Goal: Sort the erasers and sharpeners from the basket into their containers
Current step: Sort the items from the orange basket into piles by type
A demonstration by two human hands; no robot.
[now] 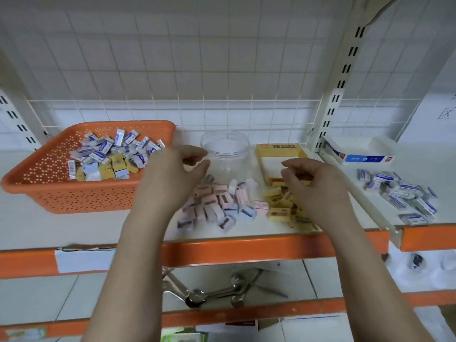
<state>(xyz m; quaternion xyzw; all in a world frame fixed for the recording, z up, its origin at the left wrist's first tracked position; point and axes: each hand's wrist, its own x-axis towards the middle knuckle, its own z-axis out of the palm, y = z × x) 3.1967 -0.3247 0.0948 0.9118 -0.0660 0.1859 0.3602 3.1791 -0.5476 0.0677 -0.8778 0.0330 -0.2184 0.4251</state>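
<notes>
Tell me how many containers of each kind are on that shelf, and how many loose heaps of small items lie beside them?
Orange basket: 1
Clear jar: 1
Yellow box: 1
White-and-blue box: 1
Loose heaps: 3 (pastel sharpeners, yellow erasers, blue-and-white erasers)
Total: 4 containers, 3 heaps; the pieces themselves are too many and too blurred to count.

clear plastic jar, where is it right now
In the head view the clear plastic jar stands mid-shelf at the back, between the orange basket and the yellow box.
</notes>
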